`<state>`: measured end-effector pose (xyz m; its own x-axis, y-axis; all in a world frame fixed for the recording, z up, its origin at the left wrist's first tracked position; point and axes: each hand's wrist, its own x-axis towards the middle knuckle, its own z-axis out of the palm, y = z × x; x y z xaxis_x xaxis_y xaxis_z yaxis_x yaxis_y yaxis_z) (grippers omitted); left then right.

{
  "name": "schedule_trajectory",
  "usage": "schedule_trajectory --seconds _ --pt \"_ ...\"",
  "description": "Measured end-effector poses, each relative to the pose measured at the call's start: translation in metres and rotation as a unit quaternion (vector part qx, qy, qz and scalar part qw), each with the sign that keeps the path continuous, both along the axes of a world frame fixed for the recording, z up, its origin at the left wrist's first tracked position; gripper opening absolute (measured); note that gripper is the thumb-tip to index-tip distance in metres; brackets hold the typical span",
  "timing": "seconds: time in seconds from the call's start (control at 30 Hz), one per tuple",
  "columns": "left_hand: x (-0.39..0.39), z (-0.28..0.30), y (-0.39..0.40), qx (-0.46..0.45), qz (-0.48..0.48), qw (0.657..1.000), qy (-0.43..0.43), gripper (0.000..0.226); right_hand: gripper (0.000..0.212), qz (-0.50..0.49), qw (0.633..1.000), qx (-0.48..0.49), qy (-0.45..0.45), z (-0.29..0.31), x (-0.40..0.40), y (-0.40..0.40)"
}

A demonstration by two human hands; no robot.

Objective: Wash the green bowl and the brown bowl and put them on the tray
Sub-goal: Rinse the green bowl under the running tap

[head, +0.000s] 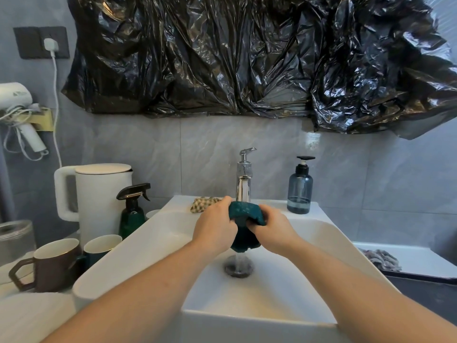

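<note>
Over the white sink (128, 258), my left hand (214, 227) and my right hand (275, 227) both grip a dark teal scrubbing cloth (244, 240). They hold it bunched up right under the chrome faucet (243, 184). Water runs from the cloth down onto the drain (238, 267). The brown bowl (58, 267), a cup-shaped vessel with an angular handle, stands upright on the counter left of the sink. The green bowl (101, 246) stands just behind it, partly hidden. A white tray (425, 256) lies to the right of the sink with a crumpled rag on it.
A white kettle (99, 201) and a green spray bottle (132, 214) stand behind the two bowls. A blue soap dispenser (299, 191) sits on the sink's back right ledge, and a checked cloth (203, 203) lies left of the faucet. A hair dryer (18, 107) hangs on the left wall.
</note>
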<state>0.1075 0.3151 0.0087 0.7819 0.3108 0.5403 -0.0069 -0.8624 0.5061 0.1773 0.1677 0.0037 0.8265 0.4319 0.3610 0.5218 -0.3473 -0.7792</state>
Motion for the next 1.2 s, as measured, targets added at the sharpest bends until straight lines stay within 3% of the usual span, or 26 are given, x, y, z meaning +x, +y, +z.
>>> schedule_trajectory --seconds 0.3,0.57,0.83,0.97,1.2 --pt "0.0024 -0.0029 0.0008 -0.036 -0.015 0.999 0.008 0.028 0.022 -0.033 0.999 -0.006 -0.023 0.0020 0.0010 -0.0049" --pt "0.0036 -0.0032 0.0034 0.011 0.020 1.000 0.013 0.015 0.027 -0.015 0.999 0.040 0.009 0.0024 -0.0002 -0.0025" --pt "0.0025 -0.0010 0.0024 -0.002 0.050 0.999 -0.007 0.026 0.016 -0.005 1.000 0.007 0.023 0.0035 -0.0029 0.0003" --pt "0.0035 -0.0021 0.0017 -0.057 0.019 0.998 0.024 0.025 0.013 -0.017 0.998 -0.025 0.060 0.0034 -0.0033 -0.0015" --pt "0.0021 -0.0050 -0.0009 -0.066 0.003 0.995 0.077 0.026 0.027 -0.026 0.988 0.031 0.149 0.0041 0.0009 0.0000"
